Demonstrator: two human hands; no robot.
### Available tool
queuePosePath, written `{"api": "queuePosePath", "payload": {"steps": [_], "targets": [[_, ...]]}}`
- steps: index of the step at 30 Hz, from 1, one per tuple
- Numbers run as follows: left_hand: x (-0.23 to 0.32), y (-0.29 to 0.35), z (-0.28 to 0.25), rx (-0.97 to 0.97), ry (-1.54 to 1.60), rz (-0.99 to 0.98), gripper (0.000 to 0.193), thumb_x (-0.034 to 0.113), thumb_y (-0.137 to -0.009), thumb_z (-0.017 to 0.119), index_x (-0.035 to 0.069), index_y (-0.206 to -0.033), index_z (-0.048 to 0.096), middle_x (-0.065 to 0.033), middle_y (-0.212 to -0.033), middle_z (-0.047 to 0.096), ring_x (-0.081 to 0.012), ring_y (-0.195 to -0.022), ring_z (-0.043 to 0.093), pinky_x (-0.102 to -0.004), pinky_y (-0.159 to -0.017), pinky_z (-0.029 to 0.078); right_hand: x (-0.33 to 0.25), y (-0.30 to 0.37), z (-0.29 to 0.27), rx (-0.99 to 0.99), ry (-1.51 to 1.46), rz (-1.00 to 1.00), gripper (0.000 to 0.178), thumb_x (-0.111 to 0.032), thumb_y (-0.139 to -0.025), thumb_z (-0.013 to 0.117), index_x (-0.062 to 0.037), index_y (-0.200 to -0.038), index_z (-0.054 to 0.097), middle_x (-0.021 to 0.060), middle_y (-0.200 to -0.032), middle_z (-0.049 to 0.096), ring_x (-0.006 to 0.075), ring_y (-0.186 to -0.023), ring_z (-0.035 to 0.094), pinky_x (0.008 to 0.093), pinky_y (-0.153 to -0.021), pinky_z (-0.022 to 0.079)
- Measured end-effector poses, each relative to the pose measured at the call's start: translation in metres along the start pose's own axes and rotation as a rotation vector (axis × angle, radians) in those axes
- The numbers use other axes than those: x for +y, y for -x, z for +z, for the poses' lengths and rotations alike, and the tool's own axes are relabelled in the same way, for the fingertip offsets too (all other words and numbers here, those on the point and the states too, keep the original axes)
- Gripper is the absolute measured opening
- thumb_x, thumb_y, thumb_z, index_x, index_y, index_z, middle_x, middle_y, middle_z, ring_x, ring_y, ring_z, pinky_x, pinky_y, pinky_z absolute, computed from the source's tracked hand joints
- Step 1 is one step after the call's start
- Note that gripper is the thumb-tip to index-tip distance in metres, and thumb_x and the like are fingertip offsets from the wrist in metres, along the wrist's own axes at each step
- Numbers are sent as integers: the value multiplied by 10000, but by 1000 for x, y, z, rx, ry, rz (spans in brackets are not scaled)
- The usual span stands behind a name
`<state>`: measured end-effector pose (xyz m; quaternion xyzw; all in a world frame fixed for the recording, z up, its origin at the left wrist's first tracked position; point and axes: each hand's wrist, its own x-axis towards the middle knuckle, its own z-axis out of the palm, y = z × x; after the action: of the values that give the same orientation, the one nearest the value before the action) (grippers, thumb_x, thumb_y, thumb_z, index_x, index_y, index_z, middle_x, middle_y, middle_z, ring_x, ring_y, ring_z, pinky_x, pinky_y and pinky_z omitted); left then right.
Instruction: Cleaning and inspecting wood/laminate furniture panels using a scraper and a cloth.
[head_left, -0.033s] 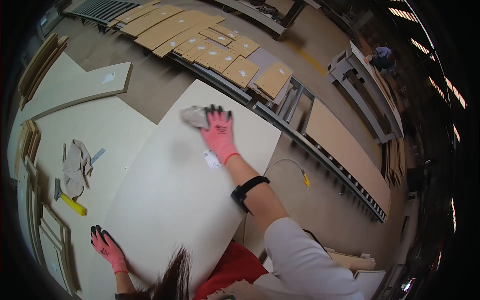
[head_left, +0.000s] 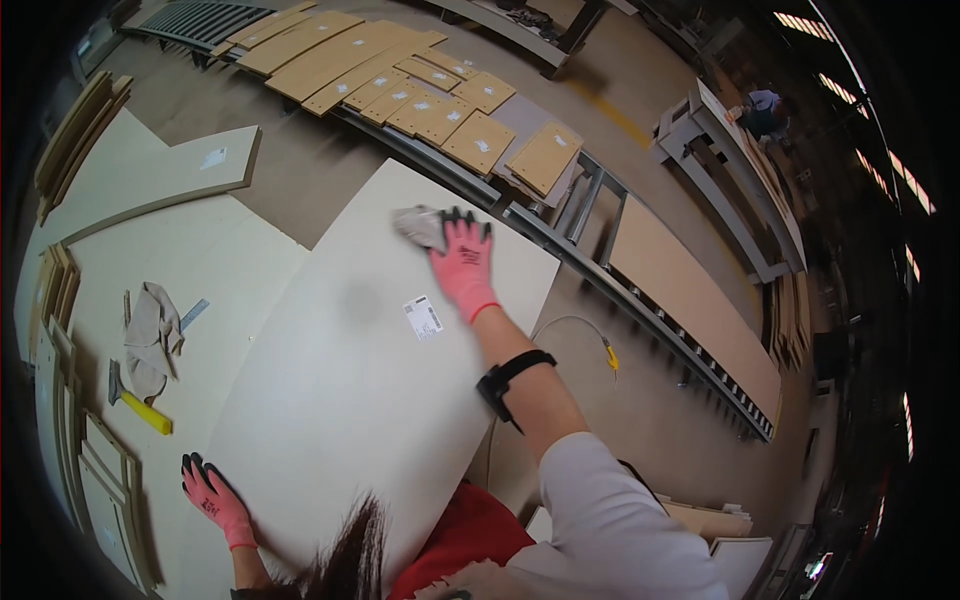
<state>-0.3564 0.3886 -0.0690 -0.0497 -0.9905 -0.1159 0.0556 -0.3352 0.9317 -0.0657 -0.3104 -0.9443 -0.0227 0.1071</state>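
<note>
A large white panel (head_left: 330, 400) lies before me, with a printed white label (head_left: 422, 318) near its middle. My right hand (head_left: 464, 258), in a pink glove with black fingertips, presses a crumpled light-grey rag (head_left: 419, 226) onto the panel's far part. Its fingers are closed over the cloth's edge. At the panel's lower left rests my left hand (head_left: 216, 503), gloved alike, lying flat with its fingers stretched out and nothing in it. Left of the panel, a second grey cloth (head_left: 152, 338) lies beside a scraper (head_left: 138, 398) with a yellow handle.
Stacked boards (head_left: 108, 480) line the left edge. Beyond the panel, a roller conveyor (head_left: 400, 140) carries several tan boards (head_left: 480, 142); another long board (head_left: 690, 310) lies on its right stretch. A yellow air nozzle (head_left: 612, 357) hangs on a hose at the right. Another person (head_left: 765, 113) stands at a far bench.
My right hand has slid the rag a little to the right across the panel, and the label shows fully. My left hand stays in place.
</note>
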Motion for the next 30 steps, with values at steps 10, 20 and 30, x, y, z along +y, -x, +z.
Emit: {"api": "queuePosePath", "payload": {"steps": [10, 20, 30], "targets": [[-1, 2, -4, 6, -33, -17, 360, 180, -927, 407, 24, -1244, 476, -152, -1331, 427, -293, -1241, 368, -421, -1073, 203, 22, 189, -59, -281, -107, 81, 675, -367, -802, 540, 29, -1318, 363, 179, -1400, 322, 328, -1330, 221, 496, -1097, 80], [-6, 5, -2, -18, -52, -31, 382, 205, -927, 394, 25, -1255, 465, -140, -1336, 429, -287, -1250, 362, -415, -1083, 185, -31, 253, -113, -568, -312, -872, 595, -380, -746, 579, -48, -1226, 465, 104, -1313, 425, 257, -1268, 337, 476, -1103, 149], [-5, 2, 3, -17, -62, -8, 386, 228, -934, 385, 48, -1266, 466, -129, -1340, 429, -270, -1250, 365, -406, -1080, 188, 35, 192, -44, -158, -116, -3, 636, -383, -838, 496, 23, -1311, 373, 184, -1412, 307, 343, -1315, 251, 508, -1089, 103]]}}
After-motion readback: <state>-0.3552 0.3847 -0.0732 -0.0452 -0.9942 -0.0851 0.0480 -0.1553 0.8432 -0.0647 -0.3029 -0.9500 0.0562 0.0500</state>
